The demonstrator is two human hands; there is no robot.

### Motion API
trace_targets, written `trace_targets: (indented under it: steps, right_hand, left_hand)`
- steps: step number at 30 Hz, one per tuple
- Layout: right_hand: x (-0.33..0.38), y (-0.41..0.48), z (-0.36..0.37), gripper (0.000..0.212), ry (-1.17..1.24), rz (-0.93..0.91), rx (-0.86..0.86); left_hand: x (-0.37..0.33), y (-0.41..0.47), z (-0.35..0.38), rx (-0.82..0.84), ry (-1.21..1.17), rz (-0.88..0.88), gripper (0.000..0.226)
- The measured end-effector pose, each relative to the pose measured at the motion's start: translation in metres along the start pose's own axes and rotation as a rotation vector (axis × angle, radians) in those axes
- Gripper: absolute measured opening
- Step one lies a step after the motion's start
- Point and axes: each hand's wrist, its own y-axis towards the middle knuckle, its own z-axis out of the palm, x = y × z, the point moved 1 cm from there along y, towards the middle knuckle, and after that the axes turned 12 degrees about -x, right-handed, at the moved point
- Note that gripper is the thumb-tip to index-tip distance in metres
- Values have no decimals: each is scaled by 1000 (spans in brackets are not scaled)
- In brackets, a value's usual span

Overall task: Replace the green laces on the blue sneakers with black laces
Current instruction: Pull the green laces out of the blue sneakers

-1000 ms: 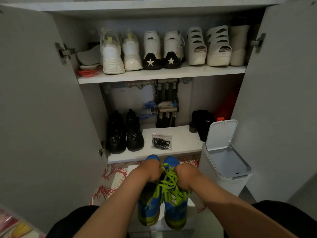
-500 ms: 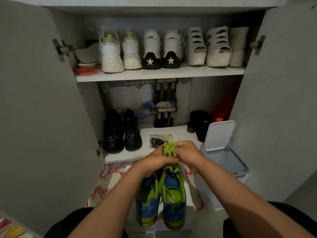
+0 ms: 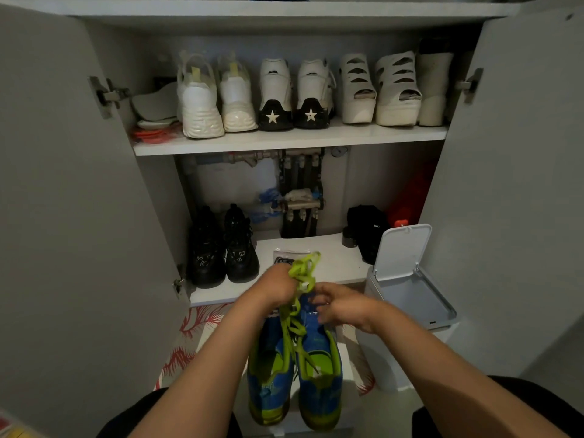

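Beneath the hands hang blue sneakers (image 3: 319, 358); left hand (image 3: 279, 286) grips green laces (image 3: 303, 267), right hand (image 3: 343, 308) curled, hold unclear.

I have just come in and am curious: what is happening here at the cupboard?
A person faces an open shoe cupboard. The left hand grips a bunch of green laces, which run down into the blue sneakers below. The right hand is at the laces too, but its grip is blurred. The laces are not yet out. A small bag of black laces lies on the lower shelf behind the hands.
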Motion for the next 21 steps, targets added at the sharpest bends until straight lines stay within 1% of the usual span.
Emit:
trace_targets:
  steps: [1,2,3,4,5,6,7,8,10,12,13,15,17,19,21]
  right_hand:
    - [-1,-1,5,73,-85,-53,23]
    - [-2,-2,13,77,-145,-99,56]
    - [-2,-2,21,74,-178,-124,90]
    - [-2,-2,30,65,-197,-136,102]
    - [-1,-3,36,51,-207,-146,82]
    - [0,-1,39,38,-200,-157,35]
    - [1,0,38,29,-180,-167,-21]
    - [2,2,35,25,-152,-162,-66]
    - [5,3,23,22,-54,-106,-107]
    - [7,1,11,16,86,-19,-126]
    - [8,-1,4,14,163,6,-142]
    - [8,-2,-8,16,332,36,-186]
    - [9,-6,-20,19,491,63,-231]
    - [10,-10,-33,21,639,98,-256]
    - [13,-15,-46,25,791,134,-241]
  left_hand:
    - [-1,1,-4,-18,-105,-27,19]
    - [-3,0,-6,-3,-255,-69,18]
    - [-6,-1,-7,25,-403,-105,18]
    - [-9,-3,-9,60,-518,-131,18]
    - [-11,-3,-11,76,-581,-137,18]
    - [-11,-3,-13,66,-619,-134,19]
    - [-11,-1,-16,36,-637,-128,20]
    - [-12,0,-20,-8,-640,-119,20]
    - [-7,8,-29,-140,-538,-81,18]
    - [1,15,-34,-255,-315,9,15]
    - [4,16,-33,-282,-215,57,14]
    - [5,16,-23,-256,-55,154,18]
    - [0,15,-4,-174,86,286,20]
    - [-8,15,18,-96,149,408,21]
    - [-17,15,40,-89,220,489,27]
